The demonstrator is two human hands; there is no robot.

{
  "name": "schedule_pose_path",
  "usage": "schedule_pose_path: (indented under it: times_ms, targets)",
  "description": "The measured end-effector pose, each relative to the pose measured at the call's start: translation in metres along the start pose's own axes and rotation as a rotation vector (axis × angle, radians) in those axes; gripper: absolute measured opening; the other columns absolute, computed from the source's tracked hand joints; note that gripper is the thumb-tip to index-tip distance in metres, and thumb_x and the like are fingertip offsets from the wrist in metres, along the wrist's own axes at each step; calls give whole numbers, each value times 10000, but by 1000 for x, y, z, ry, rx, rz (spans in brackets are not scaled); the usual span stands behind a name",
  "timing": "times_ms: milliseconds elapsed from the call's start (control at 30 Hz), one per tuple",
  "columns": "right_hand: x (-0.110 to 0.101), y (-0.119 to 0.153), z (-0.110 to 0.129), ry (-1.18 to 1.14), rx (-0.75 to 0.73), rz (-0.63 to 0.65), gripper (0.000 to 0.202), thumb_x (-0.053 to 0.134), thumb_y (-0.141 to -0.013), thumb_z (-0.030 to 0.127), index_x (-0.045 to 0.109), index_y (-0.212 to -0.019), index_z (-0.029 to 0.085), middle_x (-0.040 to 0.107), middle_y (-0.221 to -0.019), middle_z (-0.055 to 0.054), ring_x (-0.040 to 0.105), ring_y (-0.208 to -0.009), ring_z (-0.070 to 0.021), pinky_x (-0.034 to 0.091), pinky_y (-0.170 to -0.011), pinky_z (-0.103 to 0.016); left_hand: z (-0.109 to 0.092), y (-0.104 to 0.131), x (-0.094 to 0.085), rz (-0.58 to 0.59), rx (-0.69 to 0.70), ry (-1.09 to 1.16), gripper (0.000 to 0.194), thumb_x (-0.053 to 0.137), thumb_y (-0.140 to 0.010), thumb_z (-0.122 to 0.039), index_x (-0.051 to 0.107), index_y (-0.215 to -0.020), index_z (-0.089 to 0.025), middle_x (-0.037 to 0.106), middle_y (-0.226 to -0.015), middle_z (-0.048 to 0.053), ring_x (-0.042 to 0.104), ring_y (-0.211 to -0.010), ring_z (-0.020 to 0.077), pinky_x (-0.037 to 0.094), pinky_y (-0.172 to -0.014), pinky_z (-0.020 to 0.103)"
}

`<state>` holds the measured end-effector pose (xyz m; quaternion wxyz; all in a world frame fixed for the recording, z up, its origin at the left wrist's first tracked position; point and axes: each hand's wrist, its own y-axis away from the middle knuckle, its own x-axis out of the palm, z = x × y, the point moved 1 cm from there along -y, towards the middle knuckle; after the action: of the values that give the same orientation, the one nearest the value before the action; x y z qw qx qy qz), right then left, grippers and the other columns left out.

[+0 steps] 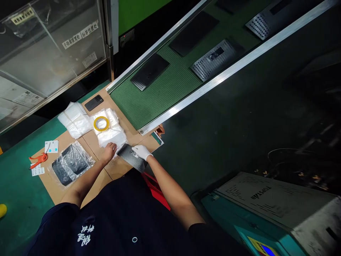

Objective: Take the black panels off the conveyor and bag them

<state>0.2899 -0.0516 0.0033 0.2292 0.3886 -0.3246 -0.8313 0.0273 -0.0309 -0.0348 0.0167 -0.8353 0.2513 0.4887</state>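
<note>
My right hand (pixel 142 152), in a white glove, grips the right part of a dark perforated panel (pixel 130 157) above the cardboard-covered table. Bare, my left hand (pixel 110 152) is closed at the lower edge of a stack of clear plastic bags (pixel 113 133), just left of the panel; its fingers seem pinched on a bag edge. A roll of yellow tape (pixel 101 123) lies on that stack. Another bundle of bags (pixel 75 120) sits to its left. Dark panels in clear plastic (pixel 70 163) lie near my left forearm.
A green conveyor (pixel 128 103) with several dark panels runs to the upper right. A phone (pixel 94 102) lies behind the bags. Orange tool (pixel 39 160) and labels (pixel 51 146) are at the left. A machine (pixel 266 206) stands lower right, a cabinet (pixel 53 46) upper left.
</note>
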Motion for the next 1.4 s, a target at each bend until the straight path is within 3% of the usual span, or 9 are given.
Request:
schedule_pose_path:
  times_ms: [167,300,567,667,767,867,1000,1133,1400]
  targets:
    - [-3,-2,-3,-47,38,-40,389,479,-1042,323,800,-918,141,806,-973,-100,690,-900,-208,431,-738,-243,3,12,-8,98,18,-23,222,548,-924,-79,701,-1057,-169,706,-982,84,681,-946,221,564,-893,349]
    - [3,-1,1,-64,83,-64,425,454,-1049,342,800,-910,138,794,-895,-82,667,-844,-195,413,-707,-245,-4,19,-15,107,12,-71,297,498,-936,-76,669,-1165,-158,697,-1062,118,665,-1030,250,553,-934,386]
    - [5,5,17,-32,137,-82,412,459,-1053,328,807,-965,125,801,-1063,-152,691,-973,-223,407,-761,-256,-16,24,-21,118,53,-144,385,518,-934,-180,606,-1308,-161,667,-1196,157,603,-1185,307,501,-1040,475]
    - [2,6,18,-21,151,-83,449,413,-1069,323,804,-1006,112,798,-1083,-164,699,-987,-230,413,-770,-261,-8,28,-24,131,95,-160,596,602,-896,-312,514,-1447,-103,561,-1448,224,459,-1416,377,397,-1165,544]
    - [1,6,19,-11,151,-86,446,413,-1069,324,801,-1037,106,790,-1125,-177,700,-1028,-245,421,-789,-265,4,32,-24,236,217,-187,756,607,-874,-368,414,-1545,-78,394,-1636,230,243,-1576,397,242,-1263,573]
    - [2,4,24,-10,130,-77,399,459,-1055,326,805,-1035,127,787,-1163,-166,697,-1069,-246,428,-808,-256,11,35,-22,325,284,-211,818,592,-860,-326,336,-1601,-94,305,-1701,209,145,-1615,388,155,-1287,591]
    - [5,-1,31,-32,97,-75,372,490,-1044,328,809,-1000,141,800,-1124,-149,707,-1042,-240,441,-825,-248,11,37,-19,320,305,-227,903,584,-808,-195,247,-1639,-94,247,-1728,192,99,-1625,376,121,-1297,583]
    - [5,-5,37,-76,83,-123,451,378,-1083,312,787,-1062,122,792,-1119,-159,711,-1020,-227,451,-838,-248,11,35,-20,267,326,-239,802,498,-869,-115,274,-1640,-131,278,-1724,162,99,-1628,341,135,-1302,578]
    - [3,-13,54,-217,-11,-128,345,510,-1015,327,801,-949,154,811,-1031,-112,706,-995,-225,492,-866,-256,19,18,-38,206,383,-188,640,283,-1013,-69,327,-1631,-228,357,-1697,111,162,-1621,244,216,-1305,533]
